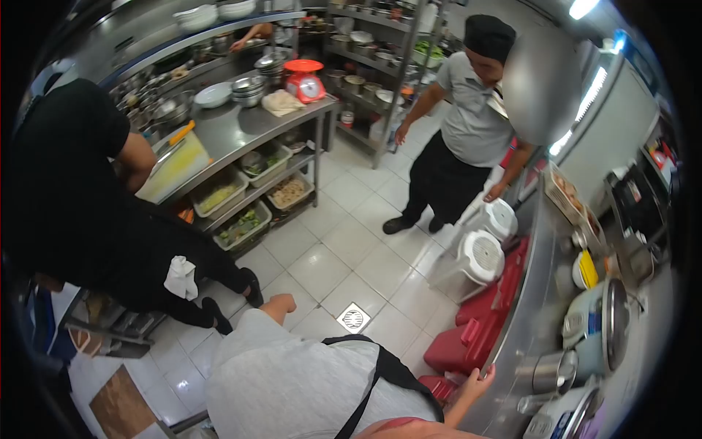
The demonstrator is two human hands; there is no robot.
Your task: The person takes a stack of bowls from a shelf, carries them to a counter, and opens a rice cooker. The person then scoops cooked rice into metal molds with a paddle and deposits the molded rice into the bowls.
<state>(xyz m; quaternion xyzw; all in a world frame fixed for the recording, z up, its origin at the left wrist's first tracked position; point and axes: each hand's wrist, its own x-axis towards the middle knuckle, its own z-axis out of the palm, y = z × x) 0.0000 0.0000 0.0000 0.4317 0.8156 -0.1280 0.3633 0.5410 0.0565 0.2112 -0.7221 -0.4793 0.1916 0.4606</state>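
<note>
At the lower middle, my left hand (281, 303) hangs beside my grey shirt (285, 373), above the white tiled floor. Its fingers look curled in, with no object showing in them. On the right, my right hand (477, 382) rests at the edge of the steel counter (504, 344), fingers a little apart and holding nothing. Just beyond it stand red plastic containers (464, 344) and two clear bins with white lids (482, 256). A black strap (369, 391) crosses my shirt.
A person in black (73, 161) stands left at a prep table (241, 135) with a cutting board (174, 167) and a red scale (304, 82). Another person (468, 110) stands ahead beside the bins. Rice cookers (585, 322) line the right counter. A drain (353, 319) sits in the floor.
</note>
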